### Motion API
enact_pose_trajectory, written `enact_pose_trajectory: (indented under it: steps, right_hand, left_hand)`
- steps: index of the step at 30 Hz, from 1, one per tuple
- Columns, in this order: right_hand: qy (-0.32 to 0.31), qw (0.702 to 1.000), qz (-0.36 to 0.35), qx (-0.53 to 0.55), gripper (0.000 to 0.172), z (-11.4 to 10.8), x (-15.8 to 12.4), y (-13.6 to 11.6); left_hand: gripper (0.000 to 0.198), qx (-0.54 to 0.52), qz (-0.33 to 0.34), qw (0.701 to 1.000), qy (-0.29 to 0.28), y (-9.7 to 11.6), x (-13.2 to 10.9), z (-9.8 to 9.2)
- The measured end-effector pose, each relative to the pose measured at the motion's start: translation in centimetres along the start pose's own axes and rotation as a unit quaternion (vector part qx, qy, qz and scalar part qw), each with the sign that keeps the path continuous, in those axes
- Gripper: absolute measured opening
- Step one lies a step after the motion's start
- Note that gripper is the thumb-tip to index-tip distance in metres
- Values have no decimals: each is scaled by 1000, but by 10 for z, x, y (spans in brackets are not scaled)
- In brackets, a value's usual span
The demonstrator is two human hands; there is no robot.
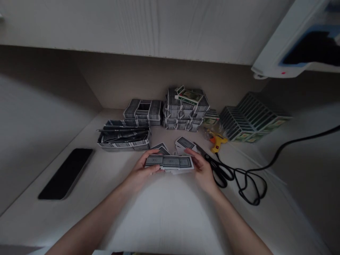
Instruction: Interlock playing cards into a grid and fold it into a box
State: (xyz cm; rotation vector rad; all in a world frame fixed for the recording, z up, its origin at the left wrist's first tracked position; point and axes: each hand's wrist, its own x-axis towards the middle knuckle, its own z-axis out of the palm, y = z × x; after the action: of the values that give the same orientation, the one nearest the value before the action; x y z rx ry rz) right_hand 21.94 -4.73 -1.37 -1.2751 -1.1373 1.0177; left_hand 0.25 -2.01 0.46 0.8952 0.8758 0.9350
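Between my two hands is a strip of joined playing cards [171, 162], backs facing up, with a grey patterned print and white borders. My left hand [145, 166] grips its left end, thumb on the near edge and fingers behind. At the right end my right hand [200, 168] closes on the strip, some of its fingers hidden. Loose playing cards [185, 142] lie on the table just beyond the strip, and a few more peek out behind my left fingers. Black-handled scissors [219, 171] rest beside my right hand.
A yellow glue gun [218, 140] with a black cord [248, 173] lies to the right. Boxes built from cards [186, 109] stand at the back, near an open card tray [124, 143]. Stacked card packs [255, 117] are at right, a phone [66, 173] at left. A shelf [148, 28] overhangs.
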Motion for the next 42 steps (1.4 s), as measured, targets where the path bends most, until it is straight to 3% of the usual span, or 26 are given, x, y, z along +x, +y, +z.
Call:
enact_pose_trajectory:
  steps: [5,10,15,18,21,42]
  right_hand:
    - [34,978,126,160,43,5,0,1]
    - [-16,966,161,200,43,6,-1,-5]
    - [-31,966,173,191,38,5,-1,-7]
    - [-36,965,174,190,38,5,-2,-6]
    - [-43,965,173,193,38,6,-2,-5]
    - [-88,968,180,152,41,1,-1,-5]
  left_hand:
    - [60,122,109,986,8,-7,4,-5]
    - [66,216,152,964,13,-11,-1,-1]
    - [65,377,255,887,76,-11,-3,-2]
    - [62,454,287,842,46,-11,-1,-6]
    - [54,503,282,817,4,-11,1,-9]
    - [47,512,323,795,-39,-6,0,-9]
